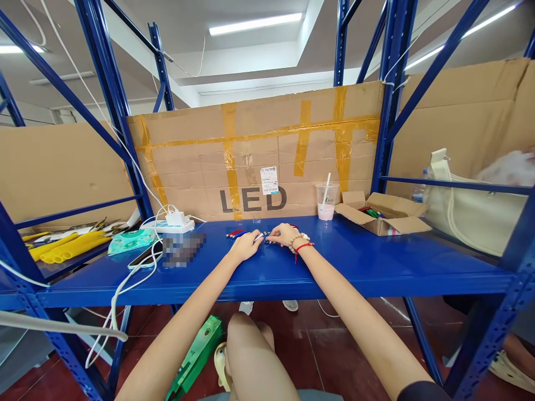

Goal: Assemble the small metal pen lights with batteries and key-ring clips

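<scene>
My left hand (246, 247) rests low over the blue shelf top (334, 262), its fingers closed on a small whitish, pen-like piece (259, 236). Close beside it, my right hand (284, 234) reaches down with thumb and fingers pinched together. Whatever sits in that pinch is too small to make out. Between and behind the hands lie several tiny light-coloured parts (266, 234), partly covered by the fingers. Several red and blue pen-like sticks (236, 234) lie just left of my left hand. A bit of red shows behind my right hand.
A cup with a straw (326, 203) and an open cardboard box (382, 214) stand back right. Left are a power strip (171, 224), looping white cables, a phone (145, 255) and a green packet (131, 241). Cardboard (188, 167) walls the back; blue posts flank it.
</scene>
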Available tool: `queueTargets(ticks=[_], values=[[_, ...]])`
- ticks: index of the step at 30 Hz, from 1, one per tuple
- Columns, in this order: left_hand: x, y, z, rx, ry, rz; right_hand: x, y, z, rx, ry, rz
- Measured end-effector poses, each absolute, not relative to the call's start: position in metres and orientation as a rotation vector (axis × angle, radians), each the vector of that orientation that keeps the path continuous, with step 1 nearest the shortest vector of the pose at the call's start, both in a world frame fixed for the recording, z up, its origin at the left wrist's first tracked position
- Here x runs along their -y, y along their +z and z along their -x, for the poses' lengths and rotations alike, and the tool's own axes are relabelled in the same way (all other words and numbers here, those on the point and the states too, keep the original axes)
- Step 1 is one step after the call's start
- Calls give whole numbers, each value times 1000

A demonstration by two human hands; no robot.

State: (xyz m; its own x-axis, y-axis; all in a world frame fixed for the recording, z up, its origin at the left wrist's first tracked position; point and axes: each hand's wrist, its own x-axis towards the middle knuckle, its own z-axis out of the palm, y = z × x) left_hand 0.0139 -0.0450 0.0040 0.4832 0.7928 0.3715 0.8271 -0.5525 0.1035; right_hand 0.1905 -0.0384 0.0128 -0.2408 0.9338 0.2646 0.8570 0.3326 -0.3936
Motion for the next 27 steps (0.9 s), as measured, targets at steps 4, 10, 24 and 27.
queueTargets(ticks=[4,10,24,27], values=[[45,4,-14,1446,-582,2638,40,14,-190,2148,189,1590],[44,2,-13,1430,-595,2625,39,14,-190,2136,144,1597],[42,1,-13,1408,-607,2616,33,11,-192,2165,221,1555],[43,1,-13,1418,-607,2615,27,6,-194,2196,330,1472]])
